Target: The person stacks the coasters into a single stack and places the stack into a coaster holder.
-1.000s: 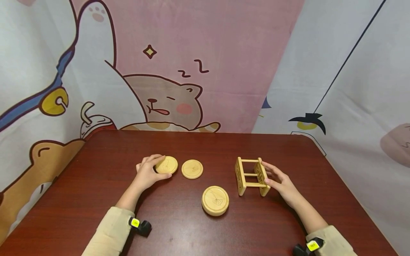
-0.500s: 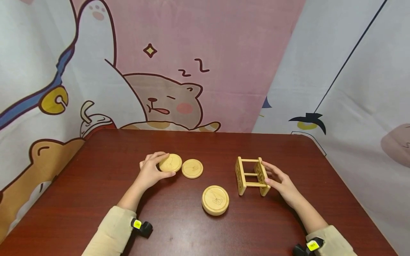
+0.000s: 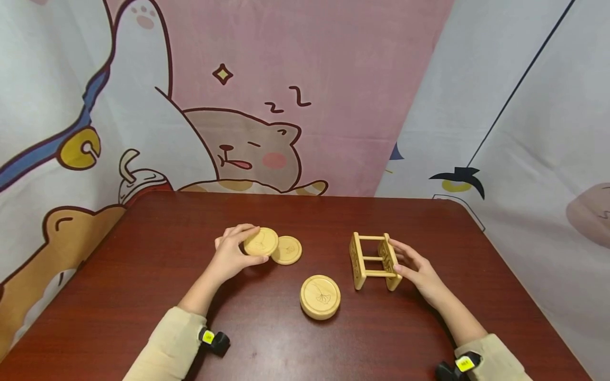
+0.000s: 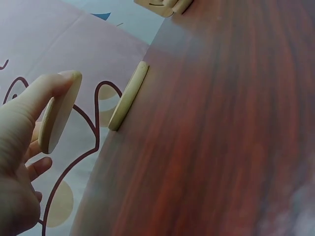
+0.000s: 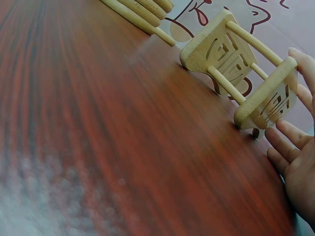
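My left hand [image 3: 233,253] pinches a round, pale wooden coaster [image 3: 261,242] by its edge, thumb on the near side and fingers on the far side. In the left wrist view this coaster [image 4: 60,115] is raised off the table and tilted. Just to its right a second coaster [image 3: 288,251] lies flat, partly overlapped by the held one in the head view. At the right, my right hand [image 3: 419,274] holds the side panel of a wooden coaster rack [image 3: 374,274] between thumb and fingers. The rack, with carved panels and crossbars, stands on the table.
A stack of coasters [image 3: 320,297] stands nearer the front, between the hands; a ginkgo leaf is engraved on its top one. All sit on a dark red-brown table [image 3: 267,338]. A cartoon-printed cloth [image 3: 343,95] hangs behind the table's far edge.
My left hand has moved right with its coaster, from beside the flat coaster to partly over it in the head view. The right hand, the rack and the stack have stayed put.
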A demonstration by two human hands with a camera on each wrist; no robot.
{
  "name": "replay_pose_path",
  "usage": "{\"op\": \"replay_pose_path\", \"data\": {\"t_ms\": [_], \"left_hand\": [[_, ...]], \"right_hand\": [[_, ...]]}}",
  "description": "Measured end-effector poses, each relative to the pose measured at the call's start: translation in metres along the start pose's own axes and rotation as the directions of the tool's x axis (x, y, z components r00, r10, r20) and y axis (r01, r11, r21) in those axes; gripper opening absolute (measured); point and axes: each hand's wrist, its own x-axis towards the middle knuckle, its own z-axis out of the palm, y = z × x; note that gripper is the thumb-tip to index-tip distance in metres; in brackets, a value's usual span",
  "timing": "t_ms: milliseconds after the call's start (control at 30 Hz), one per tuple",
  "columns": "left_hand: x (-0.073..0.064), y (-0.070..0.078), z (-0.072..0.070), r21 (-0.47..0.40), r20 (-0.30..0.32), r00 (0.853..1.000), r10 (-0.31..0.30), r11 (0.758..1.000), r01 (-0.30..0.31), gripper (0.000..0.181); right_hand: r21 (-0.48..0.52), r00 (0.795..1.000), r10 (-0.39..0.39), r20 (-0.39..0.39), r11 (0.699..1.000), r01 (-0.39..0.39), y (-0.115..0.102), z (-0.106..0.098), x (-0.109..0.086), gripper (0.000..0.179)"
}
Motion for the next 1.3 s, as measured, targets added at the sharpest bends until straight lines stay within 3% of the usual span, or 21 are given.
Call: {"op": "replay_pose_path", "data": {"t_ms": [1300], "left_hand": [[-0.006,0.048,0.016,-0.065,0.094,0.990,0.105,0.993,-0.099,0.074]], "right_hand": [[0.001,1.000,-0.005,-0.004,1.000,0.005,0.002,0.000,0.000,0.054]]}}
